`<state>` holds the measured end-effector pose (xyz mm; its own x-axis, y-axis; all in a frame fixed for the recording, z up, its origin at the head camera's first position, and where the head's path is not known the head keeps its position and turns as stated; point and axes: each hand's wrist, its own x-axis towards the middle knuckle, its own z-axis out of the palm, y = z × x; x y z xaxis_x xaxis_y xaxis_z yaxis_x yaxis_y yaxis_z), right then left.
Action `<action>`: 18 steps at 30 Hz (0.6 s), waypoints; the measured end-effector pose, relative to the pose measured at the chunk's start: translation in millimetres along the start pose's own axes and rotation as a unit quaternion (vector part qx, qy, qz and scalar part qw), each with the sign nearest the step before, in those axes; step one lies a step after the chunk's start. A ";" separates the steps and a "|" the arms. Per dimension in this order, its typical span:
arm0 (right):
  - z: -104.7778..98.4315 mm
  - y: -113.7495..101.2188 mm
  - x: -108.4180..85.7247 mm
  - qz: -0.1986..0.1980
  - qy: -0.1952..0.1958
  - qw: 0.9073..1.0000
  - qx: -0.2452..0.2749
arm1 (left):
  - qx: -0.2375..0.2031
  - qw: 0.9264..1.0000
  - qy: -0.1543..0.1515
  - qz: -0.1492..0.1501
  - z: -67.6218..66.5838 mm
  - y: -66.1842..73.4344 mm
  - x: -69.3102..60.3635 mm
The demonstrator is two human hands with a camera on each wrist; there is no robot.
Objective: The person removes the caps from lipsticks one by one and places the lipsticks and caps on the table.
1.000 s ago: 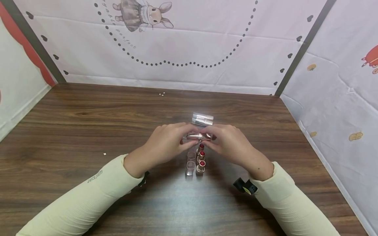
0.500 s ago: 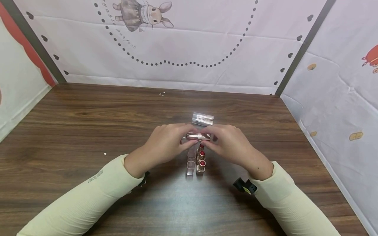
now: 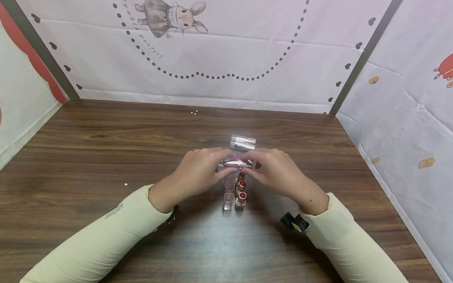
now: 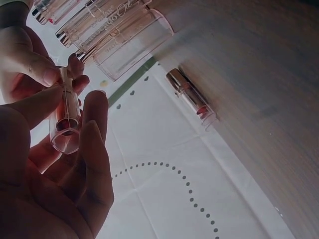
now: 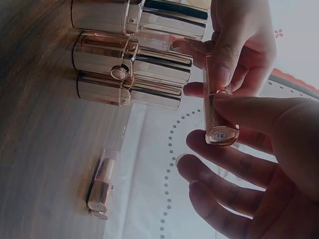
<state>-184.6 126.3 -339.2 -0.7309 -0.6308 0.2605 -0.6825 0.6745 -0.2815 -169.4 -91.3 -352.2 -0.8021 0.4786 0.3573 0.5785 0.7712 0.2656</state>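
Note:
Between both hands, above the table, is a lipstick [image 3: 238, 163] lying level, with a shiny rose-gold base and a clear cap over its tube. My left hand [image 3: 198, 169] pinches the clear cap [image 4: 65, 142] at one end. At the other end my right hand [image 3: 279, 171] grips the rose-gold base [image 5: 219, 132] between thumb and fingers. Just nearer than the hands, several uncapped lipsticks [image 3: 241, 198] stand upright in a row, their red tips showing. Clear caps [image 3: 228, 201] stand in a row to their left; the far ones are partly hidden by the hands.
Beyond the hands, capped lipsticks [image 3: 243, 142], apparently two side by side, lie on the brown wooden table [image 3: 141, 137]. Small white bits [image 3: 194, 113] are scattered near the back edge. Printed white cloth [image 3: 226, 51] hangs behind the table and along its sides.

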 end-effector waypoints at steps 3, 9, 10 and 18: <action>-1.2 0.1 0.2 0.002 -0.006 1.000 0.003 | -0.002 1.000 0.003 0.008 0.9 -1.1 0.0; -2.7 0.3 0.5 0.002 -0.014 1.000 0.004 | 0.000 1.000 0.008 0.023 1.2 -1.7 -0.8; -2.9 0.3 0.5 0.002 -0.015 1.000 0.003 | 0.001 1.000 0.008 0.025 1.2 -1.8 -0.9; -3.8 0.7 -0.1 0.002 -0.017 1.000 0.003 | 0.004 1.000 0.006 0.030 1.4 -2.0 -1.0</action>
<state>-185.0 128.3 -336.0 -0.7334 -0.6408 0.2268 -0.6790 0.6751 -0.2883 -169.9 -92.8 -354.3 -0.7643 0.5187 0.3832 0.6239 0.7449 0.2361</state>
